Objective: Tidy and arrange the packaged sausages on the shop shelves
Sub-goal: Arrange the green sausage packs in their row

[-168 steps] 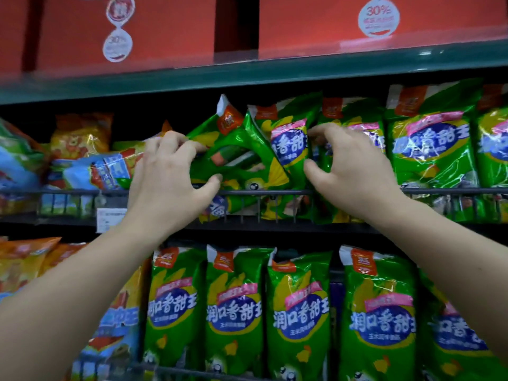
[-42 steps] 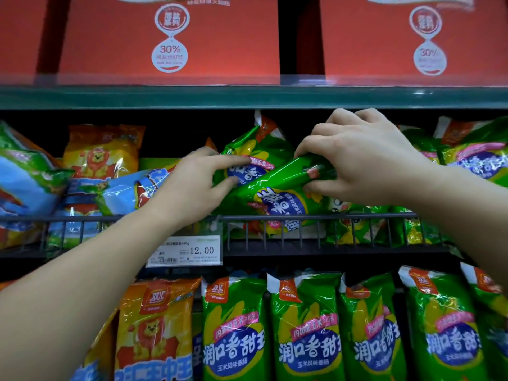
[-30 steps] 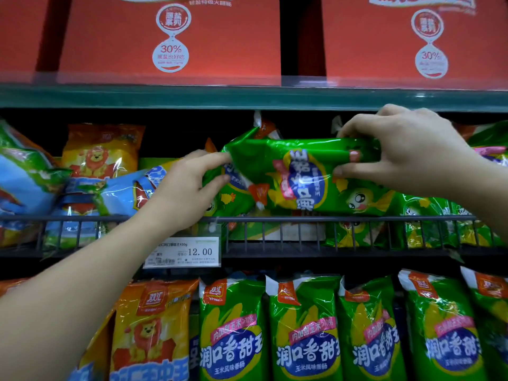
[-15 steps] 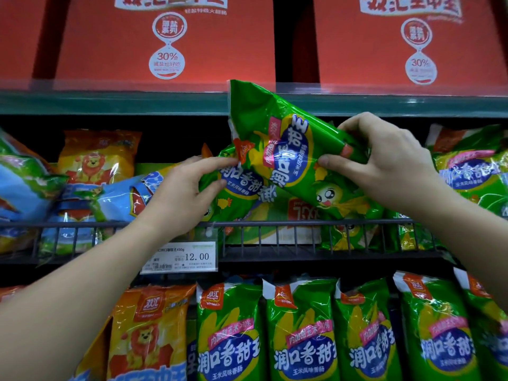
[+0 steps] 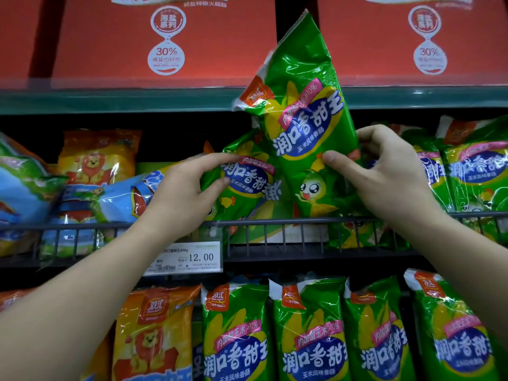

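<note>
Sausage pack (image 5: 305, 127), glossy and probably slippery and floppy, stands tilted above the right hand (image 5: 390, 177), whose grip pinches its lower side; the left hand (image 5: 187, 193) pinches a leaning pack (image 5: 244, 185) just left of that grip.

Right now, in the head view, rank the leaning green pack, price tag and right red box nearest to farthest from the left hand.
1. Leaning green pack: held by the left hand.
2. Price tag: below the hand, on the rail.
3. Right red box: top shelf, far right.
</note>
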### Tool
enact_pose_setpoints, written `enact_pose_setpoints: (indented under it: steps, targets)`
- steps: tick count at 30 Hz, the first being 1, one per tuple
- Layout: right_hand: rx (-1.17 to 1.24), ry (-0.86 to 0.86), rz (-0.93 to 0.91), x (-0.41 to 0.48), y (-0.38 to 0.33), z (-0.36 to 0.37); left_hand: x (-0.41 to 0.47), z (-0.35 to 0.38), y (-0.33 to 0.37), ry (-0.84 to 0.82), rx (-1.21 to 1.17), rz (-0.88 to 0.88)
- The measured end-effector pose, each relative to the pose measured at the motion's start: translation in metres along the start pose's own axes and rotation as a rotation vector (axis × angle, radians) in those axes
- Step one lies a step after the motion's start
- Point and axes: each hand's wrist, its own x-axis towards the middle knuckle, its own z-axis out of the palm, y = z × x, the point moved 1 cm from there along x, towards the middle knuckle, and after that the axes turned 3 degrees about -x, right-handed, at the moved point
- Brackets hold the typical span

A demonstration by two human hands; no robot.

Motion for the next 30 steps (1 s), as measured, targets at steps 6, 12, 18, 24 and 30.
enact_pose_setpoints:
  steps: [6,12,18,24,30]
  targets:
    - [0.074,-0.033,0.083,-0.009,-0.003,0.025,-0.001,0.001,0.001,0.004,-0.003,-0.002]
    - [-0.259,-0.257,0.116,-0.014,-0.006,0.041,-0.001,0.001,0.002,0.021,-0.016,-0.001]
    - [-0.436,-0.264,0.021,-0.028,-0.009,0.041,-0.001,0.002,0.001,0.015,-0.006,0.015]
    - [-0.557,-0.146,-0.005,-0.032,-0.006,0.041,-0.002,0.003,0.002,0.021,0.013,0.001]
    - [-0.431,-0.135,0.034,-0.026,-0.001,0.042,-0.003,0.003,0.004,0.005,0.011,0.009]
